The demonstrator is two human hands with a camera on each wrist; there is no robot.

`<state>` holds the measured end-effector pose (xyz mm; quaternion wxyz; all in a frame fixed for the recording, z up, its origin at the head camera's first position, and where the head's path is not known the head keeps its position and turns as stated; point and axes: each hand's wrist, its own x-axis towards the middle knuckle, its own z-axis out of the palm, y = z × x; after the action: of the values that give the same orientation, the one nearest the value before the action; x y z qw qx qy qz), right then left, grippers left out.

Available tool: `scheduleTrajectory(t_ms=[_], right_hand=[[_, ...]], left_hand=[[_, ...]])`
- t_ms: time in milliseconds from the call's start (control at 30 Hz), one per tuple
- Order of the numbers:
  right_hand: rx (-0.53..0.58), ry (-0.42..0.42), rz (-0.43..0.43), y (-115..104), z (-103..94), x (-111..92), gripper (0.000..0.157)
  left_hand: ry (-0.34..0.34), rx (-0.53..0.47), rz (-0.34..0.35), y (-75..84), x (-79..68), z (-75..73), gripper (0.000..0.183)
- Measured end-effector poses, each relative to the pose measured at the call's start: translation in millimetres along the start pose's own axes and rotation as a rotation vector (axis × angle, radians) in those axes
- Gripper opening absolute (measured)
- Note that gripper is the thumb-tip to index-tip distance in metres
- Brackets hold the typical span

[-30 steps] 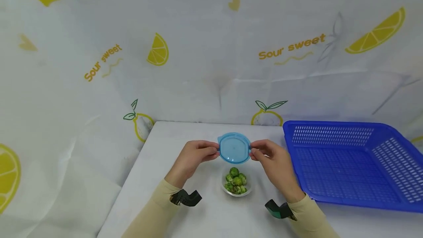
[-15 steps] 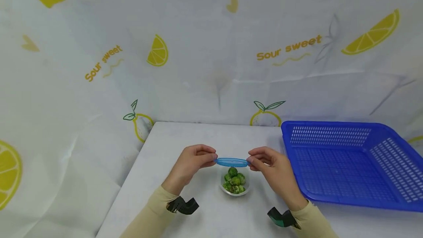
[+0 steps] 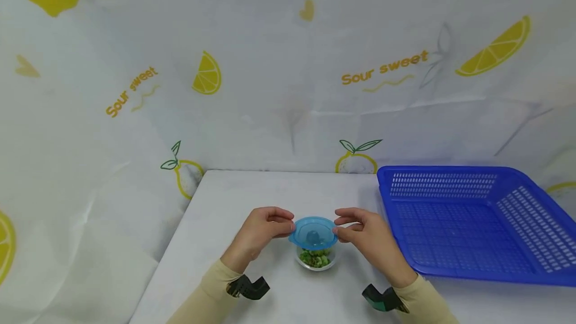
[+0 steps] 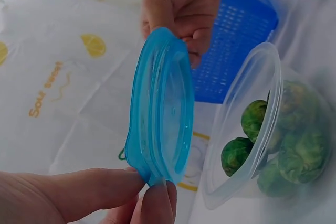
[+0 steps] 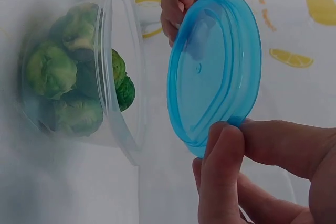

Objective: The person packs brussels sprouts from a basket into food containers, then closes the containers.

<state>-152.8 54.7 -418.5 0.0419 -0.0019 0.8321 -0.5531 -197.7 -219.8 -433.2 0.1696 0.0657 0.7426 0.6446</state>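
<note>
A translucent blue lid (image 3: 314, 233) is held between both hands, just above a clear plastic bowl (image 3: 310, 267). My left hand (image 3: 265, 229) pinches its left edge between thumb and fingers. On the opposite edge, the thumb and fingertips of my right hand (image 3: 366, 234) do the same. Both wrist views show a gap between the lid (image 5: 210, 72) and the bowl's rim. Several Brussels sprouts (image 4: 302, 156) fill the bowl; in the head view the lid covers the rear ones.
A large blue plastic basket (image 3: 454, 274) stands on the right of the white table (image 3: 243, 189). Behind the table hangs a white cloth (image 3: 270, 64) printed with lemons. Each wrist wears a dark strapped mount (image 3: 248, 288).
The lid has come down from behind the bowl to over it, passing from facing me, through edge-on, to slightly tilted. Both hands lowered with it. The bowl stays on the table.
</note>
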Motion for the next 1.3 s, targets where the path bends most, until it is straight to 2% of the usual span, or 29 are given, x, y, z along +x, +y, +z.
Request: scheduleTrajectory(t_ms=[167, 367, 500, 1100, 1300], right_hand=[[-0.056, -0.012, 0.042, 0, 0.9, 3, 0.049], [-0.129, -0.029, 0.083, 3, 2.7, 3, 0.033], [-0.164, -0.03, 0.095, 4, 6.0, 2, 0.028], [-0.204, -0.046, 0.09, 7, 7.3, 4, 0.029], [-0.255, -0.039, 0.077, 9, 8.2, 3, 0.033]], left_hand=[[-0.014, 0.057, -0.034, -1.8, -1.5, -1.8, 0.037], [-0.023, 0.096, -0.056, -3.5, -1.9, 1.4, 0.026], [-0.018, 0.108, -0.05, -4.9, -2.2, 5.1, 0.024], [0.031, 0.218, -0.033, -4.5, -5.3, 13.7, 0.023], [-0.003, 0.26, -0.06, -4.5, -5.1, 9.7, 0.033]])
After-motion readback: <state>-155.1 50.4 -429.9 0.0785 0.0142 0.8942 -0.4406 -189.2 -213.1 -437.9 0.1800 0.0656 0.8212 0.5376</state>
